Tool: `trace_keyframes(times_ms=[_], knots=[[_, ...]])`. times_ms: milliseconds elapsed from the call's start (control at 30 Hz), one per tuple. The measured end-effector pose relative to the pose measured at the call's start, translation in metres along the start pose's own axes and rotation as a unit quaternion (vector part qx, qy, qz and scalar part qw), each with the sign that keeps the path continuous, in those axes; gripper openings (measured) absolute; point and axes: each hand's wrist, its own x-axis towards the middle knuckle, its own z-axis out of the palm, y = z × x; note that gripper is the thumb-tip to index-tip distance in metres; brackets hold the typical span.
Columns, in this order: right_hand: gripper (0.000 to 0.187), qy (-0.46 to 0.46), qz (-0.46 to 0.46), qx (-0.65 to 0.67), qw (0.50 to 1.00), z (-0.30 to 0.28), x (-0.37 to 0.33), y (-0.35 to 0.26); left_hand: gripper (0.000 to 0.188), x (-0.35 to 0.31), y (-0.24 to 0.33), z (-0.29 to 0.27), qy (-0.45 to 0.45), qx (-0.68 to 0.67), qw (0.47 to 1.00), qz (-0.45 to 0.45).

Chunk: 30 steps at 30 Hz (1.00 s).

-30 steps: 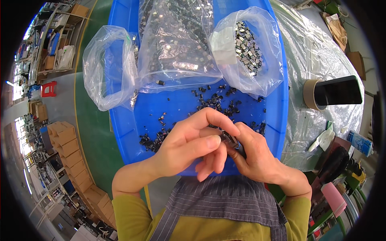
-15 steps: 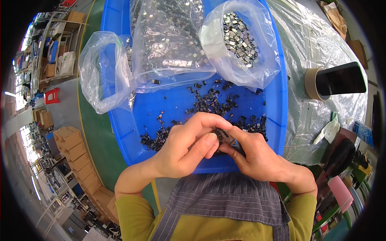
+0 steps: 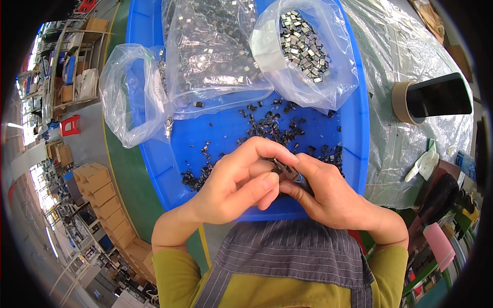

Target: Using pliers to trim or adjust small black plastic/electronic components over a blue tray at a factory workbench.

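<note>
Close quarters in front, more room to the left

The striped apron (image 3: 298, 246) sits just beside the near edge of the blue tray (image 3: 190, 131), so there is little room to draw back. The right hand (image 3: 331, 192) wraps its fingers round a dark-handled tool (image 3: 304, 185); the left hand (image 3: 231, 190) curls close, thumb and fingers seeming to pinch a small dark piece (image 3: 277, 168) at the tool's tip — it is mostly hidden, so the exact grip is hard to judge. A slip of the tip could nip the bare fingertips crowding it, and a loose pinch could drop the piece among the dark scraps (image 3: 272, 128) just beyond, where it would be hard to find.

Left of those scraps the tray offers its widest open stretch; on the right, its raised side leaves less. Farther off, the slack mouths of the right clear bag (image 3: 341, 87) and the left clear bag (image 3: 115, 102) could snag a reaching wrist — and a hard knock might spill the metallic blocks (image 3: 305, 46) from the right one
</note>
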Motion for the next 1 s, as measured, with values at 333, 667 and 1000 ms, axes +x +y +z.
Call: trace_keyframes(times_ms=[333,667,1000], knots=[[0.021,-0.003,-0.01,0.052,0.999,0.006,-0.001,-0.002,0.031,-0.003,-0.013,-0.002,-0.003,0.106,0.989,0.1],[0.019,-0.094,0.047,0.065,0.992,-0.008,0.0,-0.007,0.021,-0.006,-0.016,-0.014,0.044,-0.032,0.992,0.112],[0.019,-0.073,0.03,0.092,0.993,-0.008,0.001,-0.003,0.014,0.001,-0.022,-0.015,0.066,-0.067,0.987,0.129]])
